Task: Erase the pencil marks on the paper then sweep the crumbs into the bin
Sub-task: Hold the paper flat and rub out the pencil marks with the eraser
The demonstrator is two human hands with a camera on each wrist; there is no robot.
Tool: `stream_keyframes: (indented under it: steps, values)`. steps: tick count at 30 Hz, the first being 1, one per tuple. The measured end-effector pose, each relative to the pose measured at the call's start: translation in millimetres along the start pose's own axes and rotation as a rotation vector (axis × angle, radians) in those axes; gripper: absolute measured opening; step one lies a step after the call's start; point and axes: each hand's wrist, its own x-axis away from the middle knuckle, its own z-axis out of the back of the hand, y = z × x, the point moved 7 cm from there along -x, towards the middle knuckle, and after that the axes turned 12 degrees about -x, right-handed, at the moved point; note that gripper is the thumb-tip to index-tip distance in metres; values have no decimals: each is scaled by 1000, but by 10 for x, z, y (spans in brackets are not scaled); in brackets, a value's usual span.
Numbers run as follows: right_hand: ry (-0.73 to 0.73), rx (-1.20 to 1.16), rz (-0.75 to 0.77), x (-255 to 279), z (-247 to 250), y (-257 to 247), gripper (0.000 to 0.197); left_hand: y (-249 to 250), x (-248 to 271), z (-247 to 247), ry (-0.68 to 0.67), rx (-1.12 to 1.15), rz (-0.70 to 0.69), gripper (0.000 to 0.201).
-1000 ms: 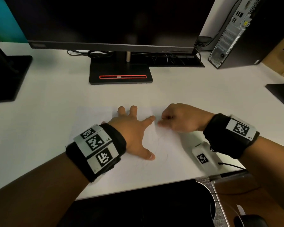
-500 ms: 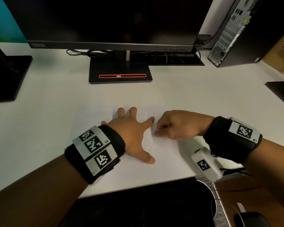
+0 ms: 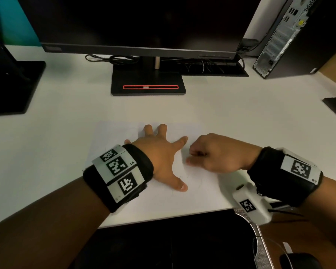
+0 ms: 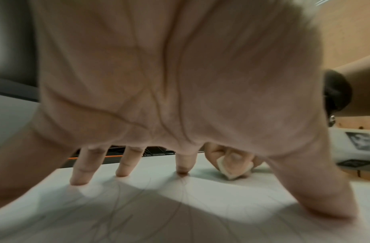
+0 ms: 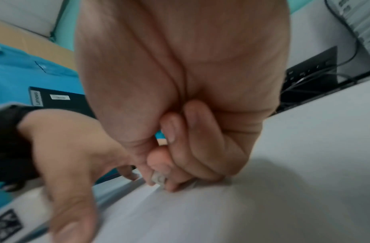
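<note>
A white sheet of paper (image 3: 114, 136) lies on the white desk near its front edge, with faint pencil lines (image 4: 117, 205) across it. My left hand (image 3: 163, 152) presses flat on the paper with its fingers spread. Just to its right, my right hand (image 3: 211, 154) is curled and pinches a small white eraser (image 4: 231, 171) between thumb and fingers, its tip down on the paper. The same eraser (image 5: 158, 178) shows as a grey block in the right wrist view. No crumbs or bin can be made out.
A monitor stand (image 3: 147, 82) with a red strip sits behind the paper, under a wide dark monitor (image 3: 136, 22). A computer tower (image 3: 291, 35) stands at the back right, another dark stand (image 3: 10, 84) at the left. The desk's front edge (image 3: 163, 218) is close below my hands.
My right hand with the eraser has shifted slightly back and forth on the paper, a little toward me and right. The left hand has stayed pressed in place.
</note>
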Motion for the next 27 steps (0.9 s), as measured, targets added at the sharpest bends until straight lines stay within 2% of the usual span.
stream_keyframes:
  steps: [2,6,10,14,19,23,27]
  values:
    - [-18,-5,4,8,-20,-6,46,-2,-10,-4,1,1,0,129]
    - [94,12,-31,-5,145,74,45,-3,-10,-3,2,0,2,129]
    - [4,-7,3,44,-25,-8,46,-4,-20,-11,-1,-7,5,129]
    - [102,-14,-43,24,126,89,45,-4,-17,-10,-1,-8,0,129]
    - [-8,-13,-5,75,-57,-9,46,-2,-18,-11,0,-6,-2,129]
    - [117,3,-44,53,141,85,45,0,-9,-8,2,-8,1,130]
    - [11,27,-1,97,-61,-31,44,-2,-30,-17,-1,-15,-1,129]
